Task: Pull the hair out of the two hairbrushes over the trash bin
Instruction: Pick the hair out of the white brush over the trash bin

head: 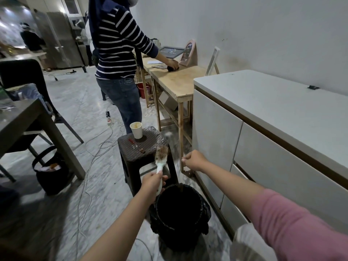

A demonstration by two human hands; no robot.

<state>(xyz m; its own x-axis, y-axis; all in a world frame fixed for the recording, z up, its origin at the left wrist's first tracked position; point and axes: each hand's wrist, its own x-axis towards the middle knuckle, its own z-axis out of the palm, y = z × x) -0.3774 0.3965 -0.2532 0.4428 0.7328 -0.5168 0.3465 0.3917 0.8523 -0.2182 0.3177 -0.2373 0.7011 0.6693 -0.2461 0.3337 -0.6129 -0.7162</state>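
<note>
My left hand (pixel 152 182) grips the white handle of a hairbrush (pixel 161 154) and holds it upright, bristles up, with brownish hair caught in them. The brush is above the far rim of the black-lined trash bin (pixel 204 206), which stands on the floor just below my hands. My right hand (pixel 194 160) is to the right of the brush head and apart from it. Its fingertips are pinched together on a thin tuft of hair that is barely visible. A thin red and brown object (pixel 136 146) lies on the stool; I cannot tell whether it is the second brush.
A dark woven stool (pixel 150 147) behind the bin carries a paper cup (pixel 136 129). White cabinets (pixel 244 140) stand close on the right, with a wooden table (pixel 175 81) beyond. A person in a striped top (pixel 116 53) stands ahead. Cables (pixel 94 153) and a black bag (pixel 50 172) lie on the left.
</note>
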